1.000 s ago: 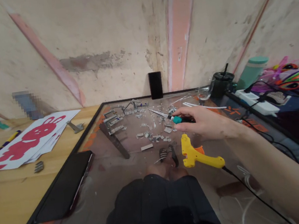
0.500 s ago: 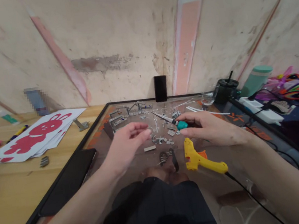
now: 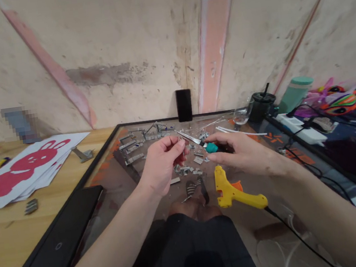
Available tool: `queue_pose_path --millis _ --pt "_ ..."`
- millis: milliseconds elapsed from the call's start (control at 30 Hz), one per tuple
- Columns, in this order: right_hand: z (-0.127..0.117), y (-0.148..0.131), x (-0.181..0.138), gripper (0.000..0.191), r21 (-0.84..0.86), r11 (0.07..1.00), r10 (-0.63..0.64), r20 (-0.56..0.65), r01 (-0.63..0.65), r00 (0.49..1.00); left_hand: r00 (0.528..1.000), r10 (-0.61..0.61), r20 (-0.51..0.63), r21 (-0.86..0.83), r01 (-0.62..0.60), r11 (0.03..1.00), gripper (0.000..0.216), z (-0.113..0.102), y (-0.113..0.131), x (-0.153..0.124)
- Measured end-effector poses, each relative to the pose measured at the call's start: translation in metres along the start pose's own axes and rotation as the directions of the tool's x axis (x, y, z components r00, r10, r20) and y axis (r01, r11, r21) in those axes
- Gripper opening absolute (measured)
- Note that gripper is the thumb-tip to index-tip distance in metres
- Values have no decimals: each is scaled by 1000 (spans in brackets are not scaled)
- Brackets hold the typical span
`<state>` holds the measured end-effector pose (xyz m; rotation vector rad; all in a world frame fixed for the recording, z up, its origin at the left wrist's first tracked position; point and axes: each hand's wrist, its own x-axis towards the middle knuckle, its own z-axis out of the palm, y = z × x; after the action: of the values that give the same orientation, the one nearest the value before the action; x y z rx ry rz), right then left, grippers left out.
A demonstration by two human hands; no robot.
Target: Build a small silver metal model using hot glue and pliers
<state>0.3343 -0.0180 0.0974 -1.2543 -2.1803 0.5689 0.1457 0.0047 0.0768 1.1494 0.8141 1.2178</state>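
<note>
My left hand (image 3: pixel 163 160) is closed in a pinch over the middle of the glass tabletop. Whatever lies between its thumb and fingers is too small to make out. My right hand (image 3: pixel 241 149) is closed on the teal handle of a pair of scissors (image 3: pixel 212 147). Their blades point up and left, with the tips just behind my left fingers. Several small grey cut pieces (image 3: pixel 186 169) lie below and between the hands. Past my left hand stand small grey frame-like parts (image 3: pixel 135 157). A yellow glue gun (image 3: pixel 234 191) lies below my right hand.
A black phone (image 3: pixel 184 105) leans on the wall, and a dark tablet-like device (image 3: pixel 63 236) lies at left. Bunny cutout sheets (image 3: pixel 34 165) cover the wooden table. At right are a dark cup (image 3: pixel 261 107), a green bottle (image 3: pixel 295 94), a power strip (image 3: pixel 302 128) and cables.
My left hand has moved nearer the scissors and its fingers have closed from a loose, parted pose into a pinch. My right hand stays on the scissors. The view has shifted slightly.
</note>
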Motion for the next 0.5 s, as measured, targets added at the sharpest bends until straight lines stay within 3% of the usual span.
queue_pose_path --millis 133,367,500 --pt "-1 -2 -1 32 17 1000 19 4 -19 1000 999 -28 22 -66 30 997 9 -1 4 -2" --pt "-5 -4 -5 35 68 998 1 55 -4 998 962 -131 238 -258 193 947 9 -6 10 -3" --pt "-7 -6 -6 34 66 998 10 70 -15 997 915 -153 374 -310 279 909 11 -8 10 -4"
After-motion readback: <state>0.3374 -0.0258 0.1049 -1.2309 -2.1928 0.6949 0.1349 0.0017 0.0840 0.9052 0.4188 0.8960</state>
